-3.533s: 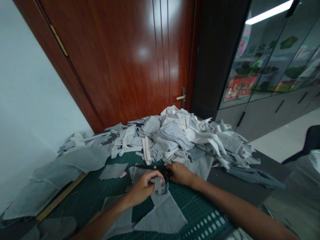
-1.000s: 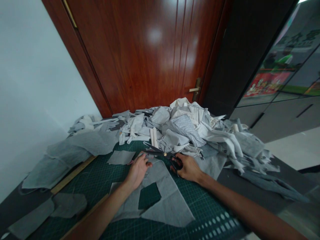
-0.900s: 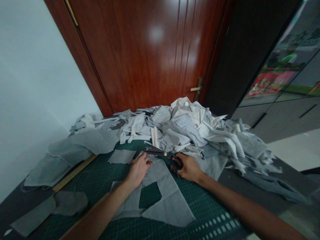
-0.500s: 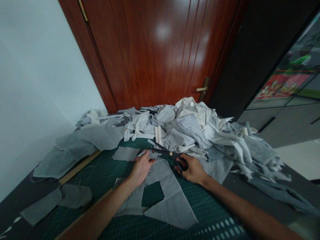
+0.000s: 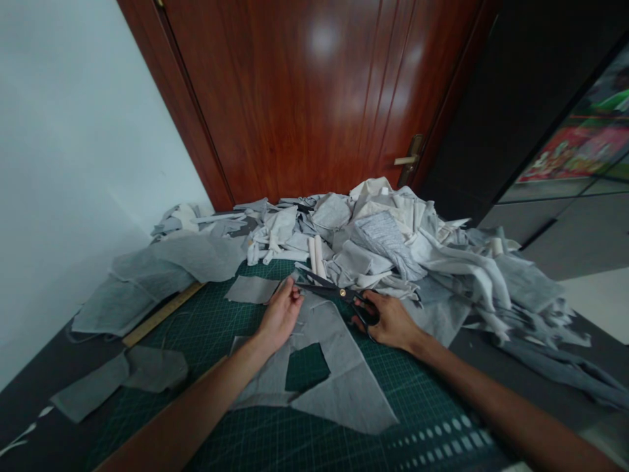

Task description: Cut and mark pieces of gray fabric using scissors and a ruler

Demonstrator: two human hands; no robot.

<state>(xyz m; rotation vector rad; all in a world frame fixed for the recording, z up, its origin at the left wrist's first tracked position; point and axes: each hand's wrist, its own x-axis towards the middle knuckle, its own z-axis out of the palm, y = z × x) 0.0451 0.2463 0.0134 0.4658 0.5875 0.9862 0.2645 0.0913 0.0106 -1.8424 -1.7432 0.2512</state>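
Note:
My right hand (image 5: 386, 318) is closed around the handles of black scissors (image 5: 343, 293), whose blades point left, slightly apart. Near the blade tips, my left hand (image 5: 281, 313) pinches a small piece of grey fabric; its outline is partly hidden by the fingers. Below both hands a larger grey fabric piece (image 5: 351, 387) with a cut-out opening lies on the green cutting mat (image 5: 216, 341). A small grey rectangle of fabric (image 5: 250, 289) rests flat just left of my left hand.
A heap of grey and white fabric scraps (image 5: 354, 229) spreads along the back, against a red-brown door (image 5: 295, 98). At left lie grey cloth sheets (image 5: 132, 282), a wooden ruler (image 5: 162, 314) and a dark grey scrap (image 5: 152, 368). A dark cabinet (image 5: 565, 229) stands at right.
The view has shifted a little, so the scene sits slightly higher and to the right. The scissors and the left-hand pinch stay close together, the blades somewhat nearer each other.

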